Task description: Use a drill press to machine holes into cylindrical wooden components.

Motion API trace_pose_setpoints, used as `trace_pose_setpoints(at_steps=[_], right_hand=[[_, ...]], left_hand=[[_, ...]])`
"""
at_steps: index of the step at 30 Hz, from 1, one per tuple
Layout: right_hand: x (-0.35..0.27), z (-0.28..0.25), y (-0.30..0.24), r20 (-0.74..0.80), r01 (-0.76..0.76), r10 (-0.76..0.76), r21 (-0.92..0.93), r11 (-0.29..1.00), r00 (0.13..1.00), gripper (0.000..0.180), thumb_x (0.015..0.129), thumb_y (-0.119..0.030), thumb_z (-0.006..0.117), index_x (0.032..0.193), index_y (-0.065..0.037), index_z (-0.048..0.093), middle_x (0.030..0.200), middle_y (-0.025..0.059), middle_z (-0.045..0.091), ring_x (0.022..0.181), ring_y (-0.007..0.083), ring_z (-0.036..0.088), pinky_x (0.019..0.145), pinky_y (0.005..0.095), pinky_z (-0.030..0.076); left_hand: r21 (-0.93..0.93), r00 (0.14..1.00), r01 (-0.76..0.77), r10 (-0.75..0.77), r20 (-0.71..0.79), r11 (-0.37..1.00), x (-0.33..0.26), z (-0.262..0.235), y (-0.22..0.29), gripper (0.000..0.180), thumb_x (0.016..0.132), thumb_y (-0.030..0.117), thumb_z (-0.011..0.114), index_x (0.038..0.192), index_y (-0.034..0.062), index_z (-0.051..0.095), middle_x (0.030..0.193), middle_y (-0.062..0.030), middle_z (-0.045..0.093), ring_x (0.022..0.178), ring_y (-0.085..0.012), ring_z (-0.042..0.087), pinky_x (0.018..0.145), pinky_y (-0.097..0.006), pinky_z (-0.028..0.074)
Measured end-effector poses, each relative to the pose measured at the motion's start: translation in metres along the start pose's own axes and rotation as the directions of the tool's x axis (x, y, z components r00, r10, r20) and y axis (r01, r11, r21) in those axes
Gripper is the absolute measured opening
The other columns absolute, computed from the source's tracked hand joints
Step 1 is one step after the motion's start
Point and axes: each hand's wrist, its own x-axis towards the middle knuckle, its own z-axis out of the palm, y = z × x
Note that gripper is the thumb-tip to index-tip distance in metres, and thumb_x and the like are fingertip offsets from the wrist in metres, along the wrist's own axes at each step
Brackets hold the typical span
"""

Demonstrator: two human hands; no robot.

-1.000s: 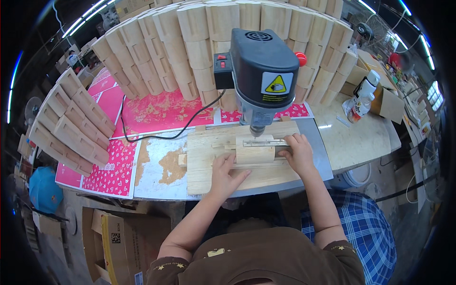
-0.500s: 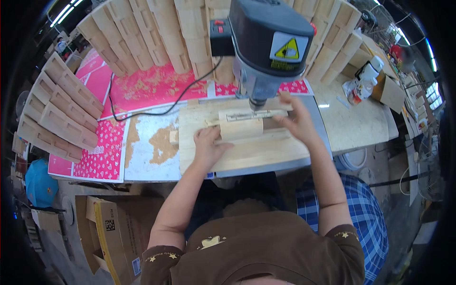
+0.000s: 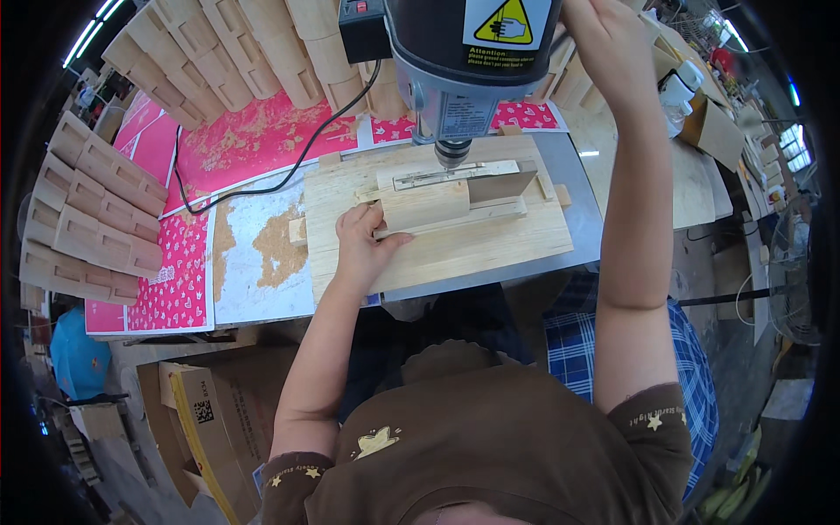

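Note:
A pale wooden block [image 3: 424,203] with a rounded face lies in a wooden jig [image 3: 499,212] on a flat board [image 3: 446,254]. My left hand [image 3: 360,241] grips the block's left end, fingers at its end and thumb along the near side. Over the jig's far strip, which bears dark marks, hangs the chuck [image 3: 452,154] of a drill press [image 3: 455,96]. My right hand [image 3: 612,57] is raised to the right side of the machine's head, its fingers curled round a lever there; the fingertips are partly hidden at the top edge.
Tall stacks of recessed wooden blocks [image 3: 210,52] line the back, with more blocks [image 3: 96,210] at the left. A black cable [image 3: 289,179] crosses the pink, sawdust-strewn table cover [image 3: 254,144]. A bottle [image 3: 678,87] and a cardboard box [image 3: 713,122] stand at the right. Below is an open carton [image 3: 210,429].
My right hand has left the jig's right end and risen to the drill press's side. My left hand stays on the block. The whole view has shifted slightly.

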Motion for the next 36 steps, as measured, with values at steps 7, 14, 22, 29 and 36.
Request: trace_pose_setpoints(at_steps=[7, 14, 22, 29, 36], right_hand=[[-0.119, 0.005, -0.015, -0.050, -0.036, 0.040, 0.080, 0.996, 0.998, 0.009, 0.083, -0.006, 0.058, 0.087, 0.000, 0.063, 0.063, 0.0111, 0.054, 0.055, 0.0230, 0.054, 0.052, 0.0296, 0.039], [-0.162, 0.064, 0.033, -0.232, 0.150, -0.118, 0.125, 0.981, 0.966, 0.011, 0.082, -0.004, 0.056, 0.089, -0.002, 0.064, 0.068, 0.0078, 0.056, 0.063, 0.0228, 0.054, 0.067, 0.0322, 0.041], [-0.075, 0.001, -0.004, -0.132, 0.105, -0.108, -0.029, 0.994, 0.985, 0.017, 0.088, -0.014, 0.052, 0.080, 0.000, 0.059, 0.068, 0.0050, 0.053, 0.064, 0.0101, 0.046, 0.060, 0.0266, 0.037], [0.035, 0.024, 0.012, 0.046, -0.010, 0.017, -0.147, 0.989, 0.999, 0.035, 0.083, -0.028, 0.049, 0.082, 0.003, 0.065, 0.081, 0.0256, 0.062, 0.078, 0.0371, 0.061, 0.068, 0.0380, 0.047], [-0.045, -0.007, -0.009, 0.051, 0.056, -0.052, -0.088, 0.994, 0.997, 0.025, 0.090, -0.020, 0.052, 0.078, 0.000, 0.060, 0.058, 0.0013, 0.048, 0.058, 0.0075, 0.044, 0.064, 0.0258, 0.039]], left_hand=[[0.022, 0.998, -0.065, 0.066, -0.022, 0.998, 0.003, -0.002, 0.005, 0.030, 0.059, 0.006, 0.078, 0.087, 0.0034, 0.066, 0.075, -0.0085, 0.058, 0.071, -0.0242, 0.056, 0.063, -0.032, 0.043], [0.031, 0.999, 0.039, -0.039, 0.021, 0.999, 0.003, 0.000, 0.002, 0.041, 0.058, 0.020, 0.080, 0.095, 0.0121, 0.066, 0.076, -0.0020, 0.052, 0.084, -0.0233, 0.050, 0.086, -0.037, 0.031], [0.193, 0.998, -0.038, 0.048, -0.047, 0.980, -0.001, 0.000, 0.011, 0.049, 0.057, 0.024, 0.080, 0.102, 0.0121, 0.064, 0.075, 0.0000, 0.053, 0.082, -0.0189, 0.052, 0.087, -0.039, 0.028], [0.181, 0.996, -0.062, 0.072, -0.050, 0.981, 0.011, 0.027, 0.035, 0.056, 0.058, 0.026, 0.080, 0.110, 0.0168, 0.062, 0.078, 0.0000, 0.055, 0.083, -0.0200, 0.054, 0.087, -0.040, 0.027], [0.150, 1.000, 0.005, -0.004, -0.010, 0.989, 0.009, 0.021, 0.028, 0.041, 0.062, 0.024, 0.079, 0.099, 0.0142, 0.066, 0.075, 0.0003, 0.053, 0.083, -0.0185, 0.051, 0.092, -0.038, 0.023]])
